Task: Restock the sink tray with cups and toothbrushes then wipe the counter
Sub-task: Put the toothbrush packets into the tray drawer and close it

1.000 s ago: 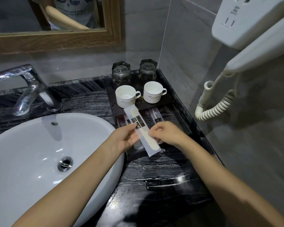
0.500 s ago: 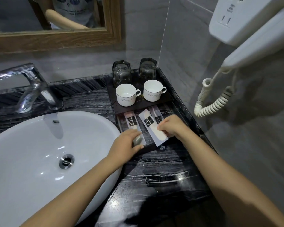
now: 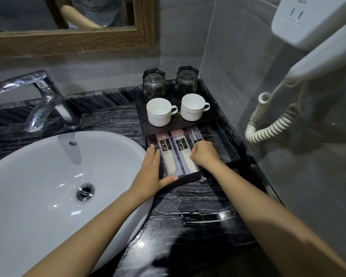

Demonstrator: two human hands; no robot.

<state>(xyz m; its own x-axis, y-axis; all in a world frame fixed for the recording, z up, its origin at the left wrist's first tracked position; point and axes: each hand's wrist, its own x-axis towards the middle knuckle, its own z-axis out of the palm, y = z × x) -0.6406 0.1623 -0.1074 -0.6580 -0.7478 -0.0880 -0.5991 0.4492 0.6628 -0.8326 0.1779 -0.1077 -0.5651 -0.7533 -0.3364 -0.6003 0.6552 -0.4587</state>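
A dark tray (image 3: pixel 224 140) stands in the counter's back right corner. On its raised top stand two white cups (image 3: pixel 160 111) (image 3: pixel 194 107) and, behind them, two upturned glasses (image 3: pixel 154 82) (image 3: pixel 187 79). Its open drawer holds three wrapped toothbrush packets: left (image 3: pixel 168 154), middle (image 3: pixel 185 154), right (image 3: pixel 196 134). My left hand (image 3: pixel 151 172) lies flat on the drawer's left front corner, thumb along the front edge. My right hand (image 3: pixel 204 153) rests curled on the right packet, fingertips touching the middle one.
A white basin (image 3: pixel 48 176) fills the left, with a chrome tap (image 3: pixel 46 98) behind it. The black marble counter (image 3: pixel 192 220) runs toward me. A wall-mounted hair dryer (image 3: pixel 316 37) with a coiled cord (image 3: pixel 272 120) hangs at the right. A wood-framed mirror (image 3: pixel 72 40) is above.
The packet I held in both hands above the drawer now lies flat in it between the other two. My left hand let go and moved to the drawer's left front corner.
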